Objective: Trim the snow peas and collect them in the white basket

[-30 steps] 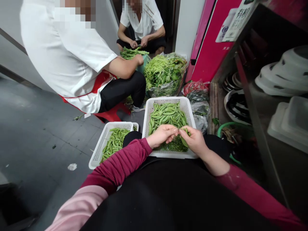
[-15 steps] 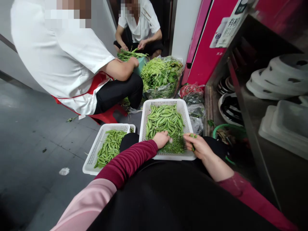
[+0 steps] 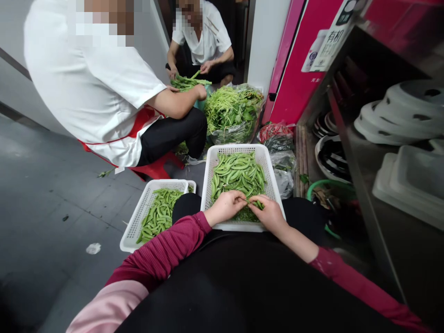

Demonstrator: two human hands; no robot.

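Note:
Over the front half of a white perforated basket (image 3: 277, 194), both my hands meet with fingertips nearly touching. My left hand (image 3: 225, 206) is closed in a pinch on one end of a small green pea pod, mostly hidden by the fingers. My right hand (image 3: 269, 213) pinches it from the other side, and more green pods (image 3: 257, 204) show in its curled fingers. A heap of pea pods (image 3: 237, 171) fills the back of the basket. Fine green trimmings (image 3: 248, 215) lie below my hands.
Lower left stands a second white basket (image 3: 133, 231) with pea pods (image 3: 159, 215). A person in white (image 3: 104, 88) sits at left; another (image 3: 204, 37) squats behind, handling green stalks (image 3: 189, 82). Beyond my basket is a bag of leafy greens (image 3: 232, 111). At right are a green-rimmed bin (image 3: 314, 185) and metal shelf (image 3: 364, 185).
My left hand has lifted off the pods and trimmings. My right hand has moved left from the basket's right edge, so the two now meet over the basket.

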